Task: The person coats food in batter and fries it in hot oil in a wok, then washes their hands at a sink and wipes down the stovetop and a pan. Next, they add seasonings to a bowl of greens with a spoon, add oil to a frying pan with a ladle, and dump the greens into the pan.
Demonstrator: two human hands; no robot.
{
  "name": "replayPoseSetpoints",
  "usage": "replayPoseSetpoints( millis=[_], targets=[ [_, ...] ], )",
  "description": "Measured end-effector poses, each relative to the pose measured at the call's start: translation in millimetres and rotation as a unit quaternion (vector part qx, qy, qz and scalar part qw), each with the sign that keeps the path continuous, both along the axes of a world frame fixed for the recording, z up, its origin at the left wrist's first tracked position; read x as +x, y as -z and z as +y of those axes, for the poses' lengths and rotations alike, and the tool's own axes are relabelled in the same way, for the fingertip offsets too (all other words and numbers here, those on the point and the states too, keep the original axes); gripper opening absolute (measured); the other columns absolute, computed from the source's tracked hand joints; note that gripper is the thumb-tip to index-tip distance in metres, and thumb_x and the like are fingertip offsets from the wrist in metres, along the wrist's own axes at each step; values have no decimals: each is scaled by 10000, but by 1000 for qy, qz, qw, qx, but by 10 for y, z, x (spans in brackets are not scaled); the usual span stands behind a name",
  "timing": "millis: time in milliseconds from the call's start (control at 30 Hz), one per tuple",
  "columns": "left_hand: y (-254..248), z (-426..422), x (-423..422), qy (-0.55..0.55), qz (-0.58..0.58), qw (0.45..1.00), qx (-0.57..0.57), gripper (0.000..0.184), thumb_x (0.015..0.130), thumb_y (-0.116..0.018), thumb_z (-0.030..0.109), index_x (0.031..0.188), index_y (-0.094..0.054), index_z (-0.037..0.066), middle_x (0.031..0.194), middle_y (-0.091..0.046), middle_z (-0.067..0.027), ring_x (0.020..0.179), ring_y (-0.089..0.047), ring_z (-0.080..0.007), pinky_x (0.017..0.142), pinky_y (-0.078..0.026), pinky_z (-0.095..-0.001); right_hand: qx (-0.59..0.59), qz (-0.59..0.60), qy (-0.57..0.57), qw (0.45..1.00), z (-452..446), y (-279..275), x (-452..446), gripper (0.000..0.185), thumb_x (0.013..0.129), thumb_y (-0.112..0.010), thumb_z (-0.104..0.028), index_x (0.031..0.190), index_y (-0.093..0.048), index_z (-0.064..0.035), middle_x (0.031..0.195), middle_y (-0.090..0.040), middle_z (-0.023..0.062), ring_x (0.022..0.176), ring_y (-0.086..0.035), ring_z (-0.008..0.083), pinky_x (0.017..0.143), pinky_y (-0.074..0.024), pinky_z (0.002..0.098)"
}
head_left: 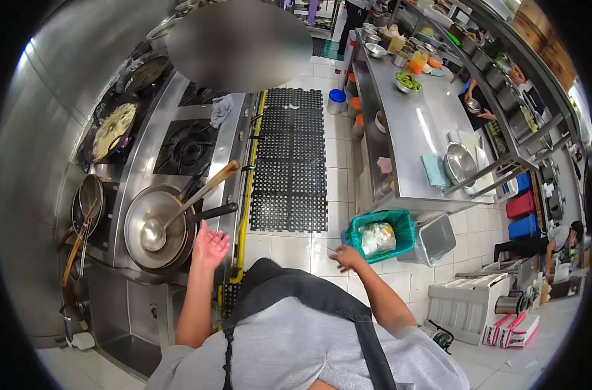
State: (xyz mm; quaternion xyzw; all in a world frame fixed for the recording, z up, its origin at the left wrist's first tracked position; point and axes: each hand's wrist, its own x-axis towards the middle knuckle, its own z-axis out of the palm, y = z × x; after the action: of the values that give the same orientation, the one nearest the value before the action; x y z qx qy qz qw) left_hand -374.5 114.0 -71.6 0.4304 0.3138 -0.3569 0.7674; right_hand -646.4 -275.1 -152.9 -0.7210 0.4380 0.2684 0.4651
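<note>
My left hand (211, 246) is open, palm up with fingers spread, just below the black pan handle (216, 212). Beside it, a large metal bowl (134, 218) sits on top of a pan on the stove. A ladle (154, 234) with a wooden handle rests in the bowl, its handle pointing up and right. My right hand (348, 259) is closed, with a small thin item poking out between the fingers; its kind is too small to tell. Close to that hand stands a bin (405, 224) lined with a green bag, holding a clear plastic bag (378, 239).
A wok (114, 130) with pale food stands at the back of the stove, near a grey cloth (222, 110). Strainers (88, 198) hang at left. A black rubber mat (288, 162) covers the aisle. A steel counter (419, 143) runs along the right; co-workers stand beyond it.
</note>
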Motion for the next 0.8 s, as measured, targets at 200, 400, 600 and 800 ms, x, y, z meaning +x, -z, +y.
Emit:
replayPoseSetpoints(
  millis=[200,400,600,800],
  targets=[
    [85,-60,-69,219,-150,964,-8,463,974,-622,500,1245,-601,125,1204,-641,-39,1155,-589,-227,968,-466,-419,-205,-175,-212,939,-409,-131,1077,477,861,-712,-480,1081,-738,-57,929,-741,183,784,-731,348,757,-582,436],
    [1100,-57,-200,323,-26,930,175,409,977,-600,430,1232,-675,118,1301,-640,-35,1156,-586,-190,949,-464,-362,-245,-231,-245,909,-1304,60,2175,344,841,-710,-372,875,-760,-34,784,-737,156,806,-729,306,774,-556,436],
    [1398,-430,-634,482,157,811,294,519,973,-539,518,1351,-624,172,1195,-667,-101,1091,-615,-246,833,-517,-416,-137,91,-291,942,-2355,-76,2736,388,783,-783,-253,1129,-736,-83,1104,-715,213,1098,-681,326,879,-566,420],
    [1598,-623,-714,316,126,924,172,369,992,-514,448,1234,-672,217,948,-673,-49,756,-603,-202,753,-507,-471,-125,75,-281,948,-3339,727,2361,243,880,-683,-217,1084,-746,-101,1042,-717,188,1014,-702,305,854,-571,421]
  ],
)
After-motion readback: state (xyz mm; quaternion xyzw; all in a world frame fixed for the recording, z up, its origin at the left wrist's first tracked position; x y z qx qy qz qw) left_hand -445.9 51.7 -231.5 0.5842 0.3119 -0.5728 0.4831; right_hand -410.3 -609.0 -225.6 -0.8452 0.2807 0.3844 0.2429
